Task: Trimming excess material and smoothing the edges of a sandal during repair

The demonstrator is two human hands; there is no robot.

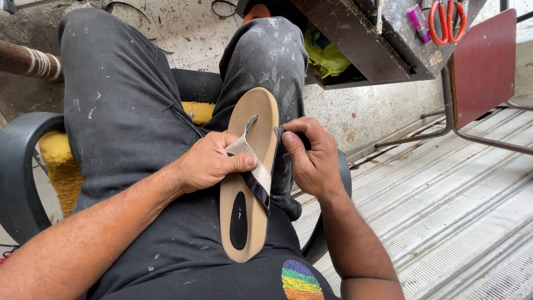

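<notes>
One sandal (248, 183) on the lap; left hand (208, 162) pinches its strap (248, 153), right hand (311, 156) grips its edge. One pair of scissors (448, 21) lies on the desk (388, 50).

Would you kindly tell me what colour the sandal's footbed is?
The sandal footbed is tan, with a black oval patch at the heel, seen in the head view.

1 sandal (249, 183), 2 hands, 1 pr orange scissors (448, 21), 1 chair (22, 166).

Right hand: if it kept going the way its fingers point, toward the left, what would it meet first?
The right hand would likely press straight into the tan sandal's edge, which its fingertips already touch, by the strap.
</notes>
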